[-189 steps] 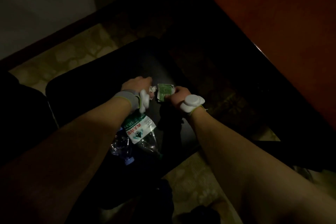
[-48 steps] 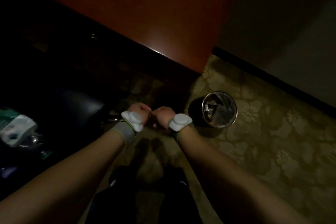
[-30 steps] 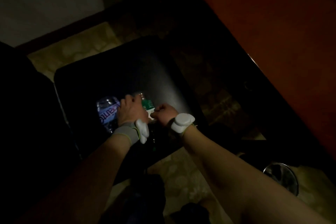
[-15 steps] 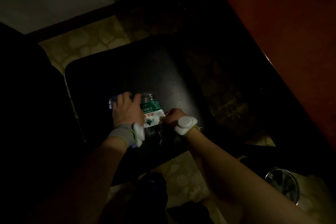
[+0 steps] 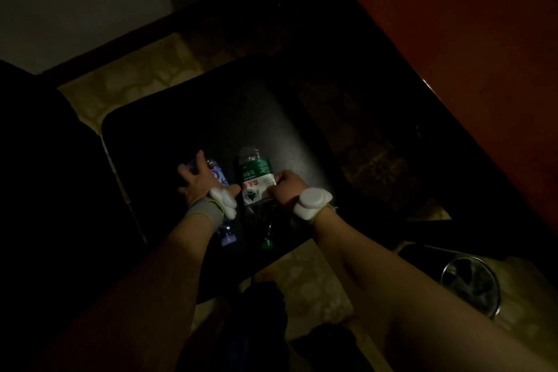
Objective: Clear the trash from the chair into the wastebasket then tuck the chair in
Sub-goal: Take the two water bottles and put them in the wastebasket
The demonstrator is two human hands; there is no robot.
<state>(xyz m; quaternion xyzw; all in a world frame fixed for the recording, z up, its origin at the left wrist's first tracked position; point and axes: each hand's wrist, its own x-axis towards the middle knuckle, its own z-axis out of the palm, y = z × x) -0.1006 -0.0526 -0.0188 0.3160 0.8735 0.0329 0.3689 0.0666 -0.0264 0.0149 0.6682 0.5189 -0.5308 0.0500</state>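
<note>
left hand (image 5: 197, 183) clasping, right hand (image 5: 286, 188) gripping

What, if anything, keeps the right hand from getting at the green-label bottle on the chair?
Nothing, it seems, so yes: the right hand grips the green-label bottle at its side on the chair seat, and the left hand holds the blue-label bottle apart from it.
</note>
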